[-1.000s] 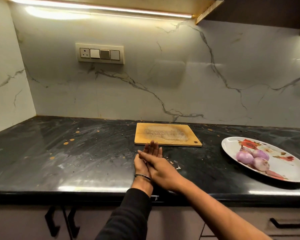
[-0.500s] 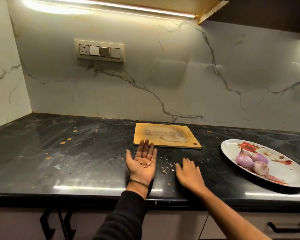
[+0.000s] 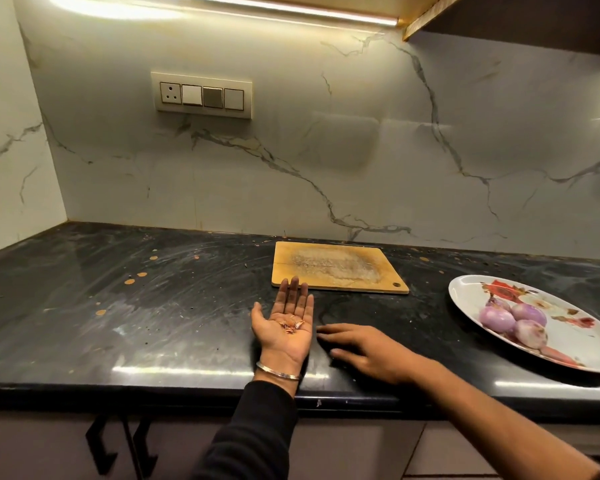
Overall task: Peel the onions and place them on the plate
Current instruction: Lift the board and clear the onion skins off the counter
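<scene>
Right now we see the left hand (image 3: 284, 327) lying palm up on the black counter (image 3: 118, 323), fingers straight and spread flat, with a few small bits of onion skin (image 3: 292, 325) resting in the palm. Just beside it the right hand (image 3: 368, 351) lies palm down on the counter, fingers extended and pointing toward the left hand, gripping nothing. Over at the right, the floral plate (image 3: 471, 289) holds three peeled onions (image 3: 515, 322) bunched together. Behind the hands sits a wooden cutting board (image 3: 336, 268), near the marble wall
</scene>
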Demonstrator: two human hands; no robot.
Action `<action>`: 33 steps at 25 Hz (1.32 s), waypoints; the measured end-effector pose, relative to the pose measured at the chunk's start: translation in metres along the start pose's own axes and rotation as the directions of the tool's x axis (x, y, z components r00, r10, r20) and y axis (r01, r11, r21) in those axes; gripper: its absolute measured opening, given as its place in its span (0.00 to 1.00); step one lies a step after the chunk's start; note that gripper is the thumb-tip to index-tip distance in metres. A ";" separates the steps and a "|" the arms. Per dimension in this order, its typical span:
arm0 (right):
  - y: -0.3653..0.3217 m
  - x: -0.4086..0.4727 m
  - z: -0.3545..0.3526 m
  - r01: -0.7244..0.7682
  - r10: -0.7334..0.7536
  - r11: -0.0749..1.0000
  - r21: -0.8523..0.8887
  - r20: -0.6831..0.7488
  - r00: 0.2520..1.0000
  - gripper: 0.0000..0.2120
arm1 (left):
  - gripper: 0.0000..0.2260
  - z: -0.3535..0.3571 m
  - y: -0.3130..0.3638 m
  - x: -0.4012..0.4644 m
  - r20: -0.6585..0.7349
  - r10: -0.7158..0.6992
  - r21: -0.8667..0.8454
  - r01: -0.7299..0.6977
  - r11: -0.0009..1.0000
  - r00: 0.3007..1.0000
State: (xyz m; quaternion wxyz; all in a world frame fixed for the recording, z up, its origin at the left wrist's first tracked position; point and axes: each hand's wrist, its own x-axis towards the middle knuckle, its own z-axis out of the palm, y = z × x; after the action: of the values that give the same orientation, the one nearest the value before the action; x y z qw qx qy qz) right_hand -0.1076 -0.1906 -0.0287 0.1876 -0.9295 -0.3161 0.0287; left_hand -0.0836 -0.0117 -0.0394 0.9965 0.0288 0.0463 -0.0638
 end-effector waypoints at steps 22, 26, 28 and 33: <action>-0.089 0.055 -0.028 -0.104 0.169 0.970 0.218 -0.306 0.937 0.06 | 0.23 0.006 -0.006 -0.012 -0.014 0.010 0.086 -0.009 0.996 1.000; -0.095 0.059 -0.029 -0.073 0.123 0.986 0.150 -0.356 0.927 0.05 | 0.27 0.004 -0.007 -0.006 -0.030 0.024 0.020 -0.024 1.000 0.999; -0.096 0.059 -0.028 -0.068 0.114 0.986 0.149 -0.331 0.937 0.06 | 0.26 0.001 -0.006 -0.006 -0.023 0.013 0.053 -0.012 0.999 1.000; -0.094 0.053 -0.033 -0.036 0.103 0.981 0.193 -0.353 0.930 0.10 | 0.18 0.004 -0.004 -0.006 -0.017 0.023 0.052 -0.022 0.998 1.000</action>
State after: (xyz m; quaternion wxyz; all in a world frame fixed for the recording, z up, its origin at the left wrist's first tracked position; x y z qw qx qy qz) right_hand -0.1139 -0.1012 0.0400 0.3261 -0.9083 -0.2390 -0.1073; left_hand -0.0897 -0.0155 -0.0350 0.9956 0.0557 0.0532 -0.0533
